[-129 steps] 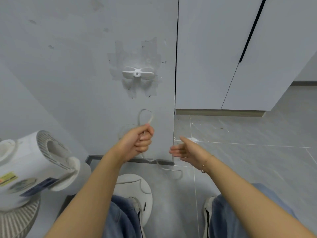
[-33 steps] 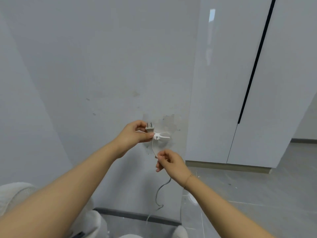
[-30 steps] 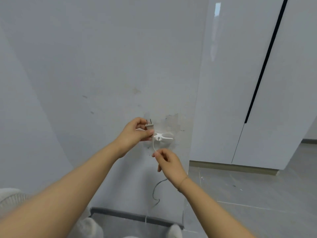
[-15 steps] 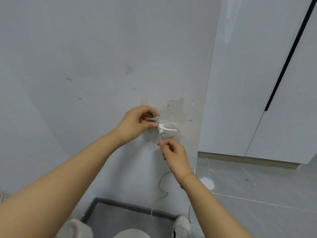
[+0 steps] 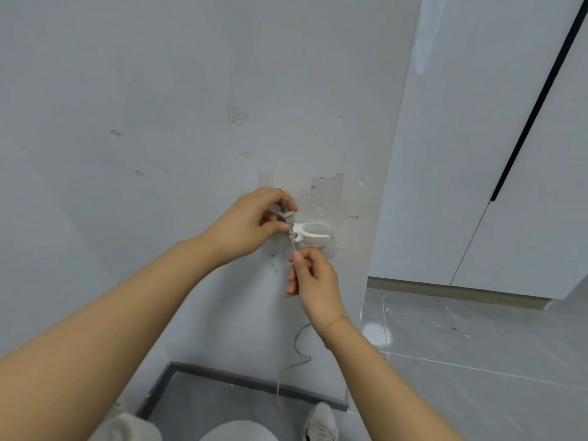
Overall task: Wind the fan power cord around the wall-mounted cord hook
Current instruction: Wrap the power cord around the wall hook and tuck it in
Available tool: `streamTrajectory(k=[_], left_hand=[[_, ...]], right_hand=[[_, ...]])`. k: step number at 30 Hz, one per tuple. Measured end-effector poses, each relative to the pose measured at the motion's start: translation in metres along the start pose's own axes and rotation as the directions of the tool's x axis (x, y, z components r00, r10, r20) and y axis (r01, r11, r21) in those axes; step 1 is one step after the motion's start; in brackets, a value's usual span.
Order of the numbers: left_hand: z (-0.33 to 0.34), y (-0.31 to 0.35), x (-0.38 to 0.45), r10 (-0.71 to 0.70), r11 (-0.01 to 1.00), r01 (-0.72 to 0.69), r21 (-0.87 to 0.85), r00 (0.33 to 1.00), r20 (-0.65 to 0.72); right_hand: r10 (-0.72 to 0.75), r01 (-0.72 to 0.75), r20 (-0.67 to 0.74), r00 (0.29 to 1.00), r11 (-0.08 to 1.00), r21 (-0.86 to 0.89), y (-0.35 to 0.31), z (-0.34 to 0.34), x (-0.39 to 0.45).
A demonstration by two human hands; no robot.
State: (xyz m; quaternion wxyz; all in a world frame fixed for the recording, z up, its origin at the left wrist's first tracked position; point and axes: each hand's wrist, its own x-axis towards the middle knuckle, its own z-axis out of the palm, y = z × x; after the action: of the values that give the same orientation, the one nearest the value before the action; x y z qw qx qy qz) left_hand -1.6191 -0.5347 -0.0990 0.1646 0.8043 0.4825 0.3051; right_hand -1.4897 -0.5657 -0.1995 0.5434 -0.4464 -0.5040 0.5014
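Note:
A white cord hook (image 5: 313, 233) is fixed to the grey wall on a patch of scraped paint; only its right wing shows, the left one is behind my fingers. My left hand (image 5: 251, 226) pinches the grey plug (image 5: 285, 214), prongs up, right at the hook's centre. From the plug the thin grey power cord (image 5: 292, 246) runs straight down into my right hand (image 5: 310, 276), which pinches it just below the hook. Below that hand the cord (image 5: 297, 345) hangs in loose bends down to the floor.
White cabinet doors (image 5: 496, 154) with a black gap stand to the right of the wall corner. A dark skirting strip (image 5: 241, 378) runs along the wall's foot. Grey floor tiles (image 5: 477, 361) spread to the right. One shoe (image 5: 321, 421) and a white rounded fan part (image 5: 232, 432) show at the bottom.
I have stood up and brought plug and cord from near the floor up to the hook. Over the last second the view has tilted down and both hands closed in on the hook's centre.

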Motion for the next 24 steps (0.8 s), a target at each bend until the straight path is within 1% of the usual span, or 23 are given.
streamTrajectory(k=[3,7,11,16,20,24], left_hand=[[0.002,-0.001,-0.002,0.017,0.999,-0.015,0.049,1.0,-0.022],[0.003,-0.003,-0.003,0.054,0.993,-0.049,0.108,0.998,-0.045],[0.005,-0.003,-0.003,0.077,0.989,-0.072,0.129,0.996,-0.035],[0.007,-0.001,-0.003,0.132,0.97,-0.126,0.208,0.991,-0.018],[0.008,0.002,-0.002,0.152,0.952,-0.14,0.271,0.988,-0.023],[0.009,0.003,-0.003,0.146,0.949,-0.128,0.29,0.988,-0.04]], right_hand=[[0.002,-0.002,-0.016,1.0,1.0,0.0,-0.001,0.0,0.001],[0.018,-0.017,-0.019,1.0,0.998,0.053,-0.002,0.001,0.003],[0.035,-0.032,-0.028,0.999,0.997,0.072,-0.001,0.003,0.003],[0.082,-0.078,-0.028,0.996,0.989,0.128,-0.001,0.008,0.003],[0.096,-0.087,-0.047,0.994,0.984,0.155,-0.002,0.011,0.004],[0.109,-0.097,-0.072,0.991,0.984,0.151,-0.003,0.011,0.006]])
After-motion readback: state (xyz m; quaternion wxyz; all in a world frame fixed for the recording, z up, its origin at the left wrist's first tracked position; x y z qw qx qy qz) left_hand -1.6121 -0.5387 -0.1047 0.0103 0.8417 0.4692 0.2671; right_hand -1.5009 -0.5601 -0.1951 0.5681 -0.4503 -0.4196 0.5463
